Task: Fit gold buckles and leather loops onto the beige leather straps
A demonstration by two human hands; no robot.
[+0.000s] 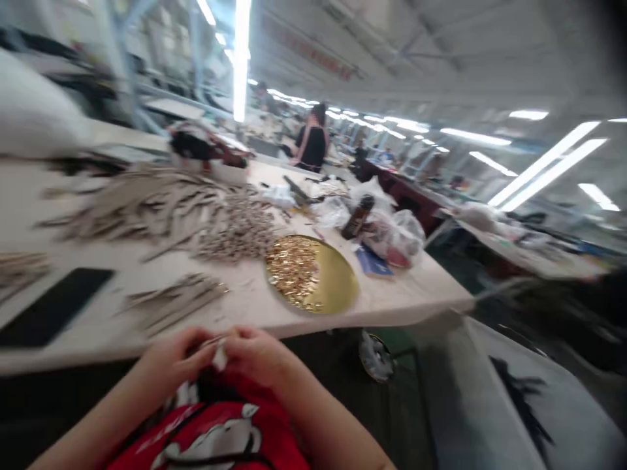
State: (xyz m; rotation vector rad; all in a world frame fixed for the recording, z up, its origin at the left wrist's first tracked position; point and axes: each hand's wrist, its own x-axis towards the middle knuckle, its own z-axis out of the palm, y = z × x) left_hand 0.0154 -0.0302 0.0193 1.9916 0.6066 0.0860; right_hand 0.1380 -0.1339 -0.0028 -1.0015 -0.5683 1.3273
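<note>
My left hand (182,356) and my right hand (255,352) meet at the table's front edge, above my lap. Both are closed, fingertips pinched together. Between them shows a small whitish piece (220,356), blurred and partly covered by the fingers; its kind is unclear. Just beyond my hands lies a small bunch of beige strips (179,301), some with gold-coloured ends. To their right is a round gold tray (337,277), its left half heaped with small shiny gold pieces (294,267).
A large pile of beige strips (147,202) spreads across the back of the table (255,307). A dark phone (56,305) lies at left. A dark bottle (358,217), plastic bags (404,235) and a blue packet (373,261) stand at right. A person (312,140) is farther back.
</note>
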